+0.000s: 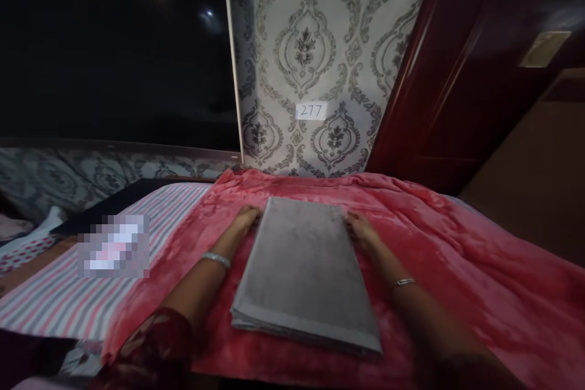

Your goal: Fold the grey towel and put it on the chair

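A grey cloth (306, 268), folded into a thick rectangle with its layers showing at the near edge, lies flat in front of me. At its far left edge is my left hand (248, 217), fingers bent in against the fold. My right hand (359, 226) grips the opposite edge near the far right corner, its fingertips partly hidden by the cloth. Beneath the cloth spreads a red and pink plush blanket (439, 268), wrinkled toward the right.
To the left lies a striped cloth (59, 292) with a blurred-out item (114, 247) on it. A large dark screen (114, 55) stands behind. A patterned wall (306, 12) bears a paper label (311, 111) reading 277. Dark red wooden panelling (439, 73) rises at right.
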Demonstrator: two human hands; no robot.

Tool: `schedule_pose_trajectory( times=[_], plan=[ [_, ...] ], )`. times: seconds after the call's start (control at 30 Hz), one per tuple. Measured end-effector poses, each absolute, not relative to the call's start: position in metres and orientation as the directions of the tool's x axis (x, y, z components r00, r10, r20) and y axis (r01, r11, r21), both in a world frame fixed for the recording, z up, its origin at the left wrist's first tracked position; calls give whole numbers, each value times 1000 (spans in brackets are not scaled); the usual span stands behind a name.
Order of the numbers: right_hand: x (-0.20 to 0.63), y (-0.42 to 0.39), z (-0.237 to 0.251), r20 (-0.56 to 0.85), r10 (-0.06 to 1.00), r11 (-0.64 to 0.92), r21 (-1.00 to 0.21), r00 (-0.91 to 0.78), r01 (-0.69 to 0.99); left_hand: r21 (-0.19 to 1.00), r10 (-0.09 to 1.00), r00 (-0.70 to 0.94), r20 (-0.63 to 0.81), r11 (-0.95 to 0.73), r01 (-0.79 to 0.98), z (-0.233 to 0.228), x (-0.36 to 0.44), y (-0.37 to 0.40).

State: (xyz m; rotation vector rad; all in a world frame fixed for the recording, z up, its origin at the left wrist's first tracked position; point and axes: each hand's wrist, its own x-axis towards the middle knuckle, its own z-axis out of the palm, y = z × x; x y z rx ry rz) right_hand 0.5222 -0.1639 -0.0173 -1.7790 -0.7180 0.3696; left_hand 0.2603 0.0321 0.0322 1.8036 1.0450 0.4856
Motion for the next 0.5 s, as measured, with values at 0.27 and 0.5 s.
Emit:
schedule_pose_trajectory(
  times=[0.27,0.5],
  plan=[
    [473,-126,-6,193,881,-377,-266,432,887,509,555,808,197,-762,400,23,323,-3],
    [463,-127,-25,125,901,-388,-198,416,900,126,508,855,104,-860,495,-8,326,-1]
  ],
)
